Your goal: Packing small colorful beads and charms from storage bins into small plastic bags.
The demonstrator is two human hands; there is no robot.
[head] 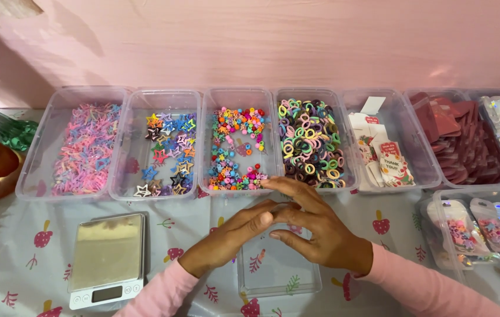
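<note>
The left hand (232,235) and right hand (314,226) are held fingertip to fingertip, perhaps pinching something too small to tell, above a small clear rectangular plastic tray (276,270) on the tabletop (15,246). Fingers are best kept low over it.

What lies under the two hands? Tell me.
A clear plastic tray on the strawberry-print tablecloth, seemingly empty. The left hand and right hand cover its far end.

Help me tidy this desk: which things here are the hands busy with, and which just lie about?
In hand:
left hand
right hand
clear flat tray under them
bin of small clips nearest the fingertips

Lying about:
pocket scale
bin of star clips
bin of hair ties
bin of cards
</note>
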